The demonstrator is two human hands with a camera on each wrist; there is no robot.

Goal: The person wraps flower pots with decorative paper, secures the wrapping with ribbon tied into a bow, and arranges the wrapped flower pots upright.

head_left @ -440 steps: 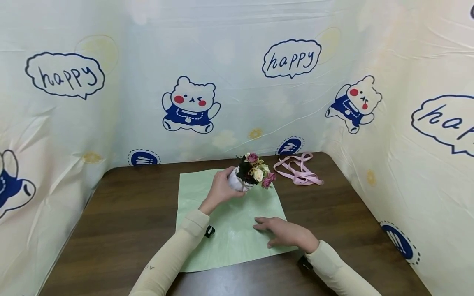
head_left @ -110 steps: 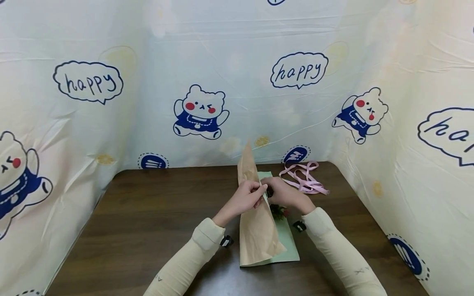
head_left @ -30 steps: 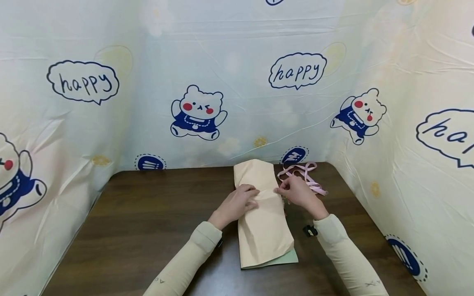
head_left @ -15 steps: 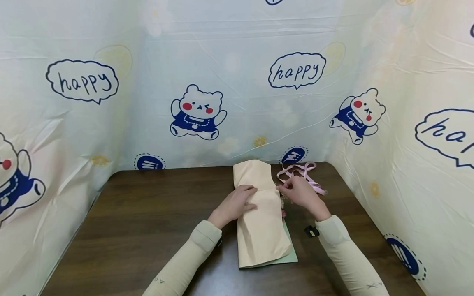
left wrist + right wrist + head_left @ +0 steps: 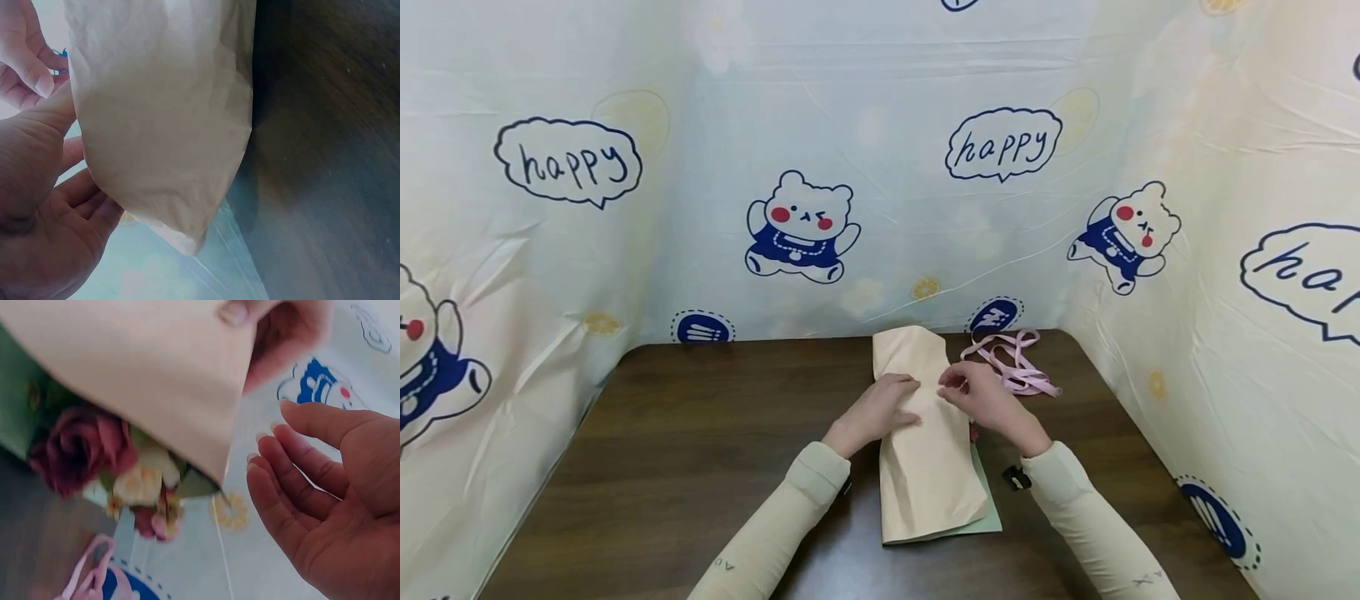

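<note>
A sheet of wrapping paper (image 5: 932, 475), tan on the upper face, lies folded over in a tall narrow bundle. Its green face (image 5: 991, 517) shows at the lower right. My left hand (image 5: 872, 412) grips the bundle at its left side, thumb and fingers spread on the tan face. My right hand (image 5: 992, 404) hovers by the upper right edge, fingers loosely bent; the right wrist view shows nothing between them. Under the fold in that view, a purple rose (image 5: 81, 450) and a cream flower (image 5: 140, 481) peek out. Their base is hidden inside the paper.
A loose pink ribbon (image 5: 1018, 367) lies in a tangle at the back right of the dark wooden table (image 5: 722, 433). Behind the table hangs a printed cloth (image 5: 895, 125), which also runs along both sides.
Earlier the left hand held the flowers over the flat green sheet; now the paper is folded over them. Lately the right hand left the paper's right edge and shifted left over it.
</note>
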